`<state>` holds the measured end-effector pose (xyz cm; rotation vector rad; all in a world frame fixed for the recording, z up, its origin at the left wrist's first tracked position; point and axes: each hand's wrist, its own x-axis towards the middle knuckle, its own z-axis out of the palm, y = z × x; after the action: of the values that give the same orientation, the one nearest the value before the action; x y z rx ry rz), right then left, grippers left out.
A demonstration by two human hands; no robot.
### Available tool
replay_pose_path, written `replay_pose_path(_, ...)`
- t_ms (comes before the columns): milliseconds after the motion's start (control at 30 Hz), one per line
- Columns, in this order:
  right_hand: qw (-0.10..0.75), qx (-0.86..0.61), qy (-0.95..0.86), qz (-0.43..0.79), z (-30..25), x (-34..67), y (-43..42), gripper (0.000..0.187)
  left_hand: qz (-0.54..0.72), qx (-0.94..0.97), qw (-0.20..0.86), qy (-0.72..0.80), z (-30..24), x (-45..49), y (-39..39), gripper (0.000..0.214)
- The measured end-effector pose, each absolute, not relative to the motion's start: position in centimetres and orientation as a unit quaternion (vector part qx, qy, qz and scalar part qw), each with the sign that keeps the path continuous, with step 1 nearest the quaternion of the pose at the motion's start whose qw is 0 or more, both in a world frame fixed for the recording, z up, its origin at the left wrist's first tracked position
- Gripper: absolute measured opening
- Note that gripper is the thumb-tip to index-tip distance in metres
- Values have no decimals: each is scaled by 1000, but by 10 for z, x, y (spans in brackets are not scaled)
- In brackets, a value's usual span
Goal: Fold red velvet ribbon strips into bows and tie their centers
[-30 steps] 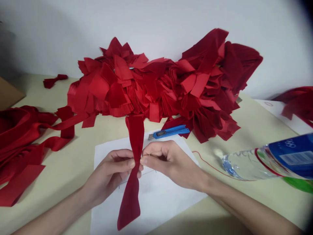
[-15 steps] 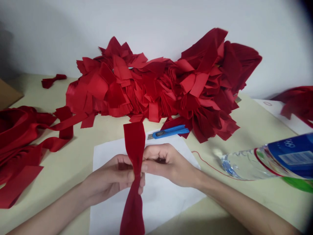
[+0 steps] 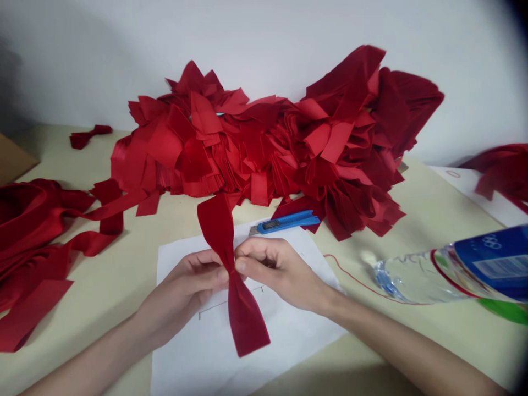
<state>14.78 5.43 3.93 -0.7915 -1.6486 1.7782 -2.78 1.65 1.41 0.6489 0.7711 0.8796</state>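
Observation:
A red velvet ribbon piece [image 3: 243, 319], pinched at its middle into a bow shape, is held above a white paper sheet [image 3: 284, 330]. My left hand [image 3: 185, 289] pinches the waist of the ribbon from the left, fingers closed on it. My right hand [image 3: 274, 269] pinches the same spot from the right, fingers curled. One flared end of the ribbon points up and left, the other down and right.
A large heap of red ribbon pieces [image 3: 268, 143] lies at the back. A blue utility knife [image 3: 284, 221] rests beyond the paper. Long red ribbon strips [image 3: 37, 236] lie at left. A plastic water bottle [image 3: 454, 269] lies on its side at right, beside a thin red thread [image 3: 350, 278].
The ribbon piece has turned from upright to tilted, its top end swinging left and its bottom end swinging right. Both hands kept their pinch on its middle.

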Motion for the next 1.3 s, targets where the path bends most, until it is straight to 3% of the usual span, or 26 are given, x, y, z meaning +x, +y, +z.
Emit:
replay_pose_path(233, 297, -412, -666, 547, 28, 145, 52, 20, 419, 386, 649, 504, 23, -24, 13, 11)
replay_pose_path(900, 260, -354, -743, 505, 36, 150, 57, 18, 382, 370, 717, 450, 20, -26, 18, 16)
replay_pose_path(1133, 227, -420, -794, 376, 29, 154, 62, 20, 353, 446, 658, 493, 23, -22, 16, 22)
replay_pose_path(1300, 223, -423, -774, 416, 28, 155, 64, 24, 339, 460, 649, 503, 26, -21, 16, 24)
